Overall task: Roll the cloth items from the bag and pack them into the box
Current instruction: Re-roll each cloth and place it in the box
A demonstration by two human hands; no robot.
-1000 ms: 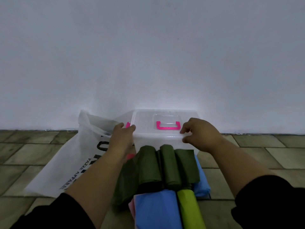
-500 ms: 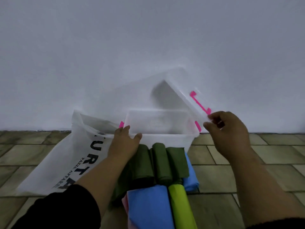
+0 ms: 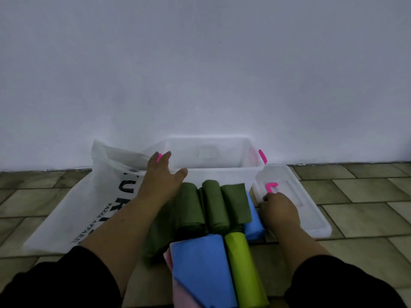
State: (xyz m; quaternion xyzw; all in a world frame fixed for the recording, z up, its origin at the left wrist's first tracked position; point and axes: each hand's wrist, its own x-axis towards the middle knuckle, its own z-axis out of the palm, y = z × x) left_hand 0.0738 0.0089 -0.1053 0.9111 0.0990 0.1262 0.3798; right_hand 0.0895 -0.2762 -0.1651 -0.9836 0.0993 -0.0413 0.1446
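The clear plastic box [image 3: 222, 173] stands open against the wall, with pink clips at its sides and nothing visible inside. My left hand [image 3: 161, 178] grips its front left corner, thumb on the front rim. The clear lid [image 3: 309, 212] with a pink handle lies flat on the floor to the right of the box. My right hand [image 3: 279, 210] curls over the lid's near left edge. Rolled cloths lie in front of the box: three dark green rolls [image 3: 214, 205], a blue roll [image 3: 200, 267], a lime green roll [image 3: 243, 267], a pink cloth [image 3: 178, 294] and another blue roll [image 3: 253, 225].
A white printed bag [image 3: 89, 207] lies flat on the tiled floor to the left of the box, its mouth toward the wall. A plain white wall rises right behind the box. Bare tiles [image 3: 367, 218] extend to the right past the lid.
The lid was on the box, then my right hand lifted it off and swung it right. It now lies on the floor beside the box. My left hand stayed at the box's left corner.
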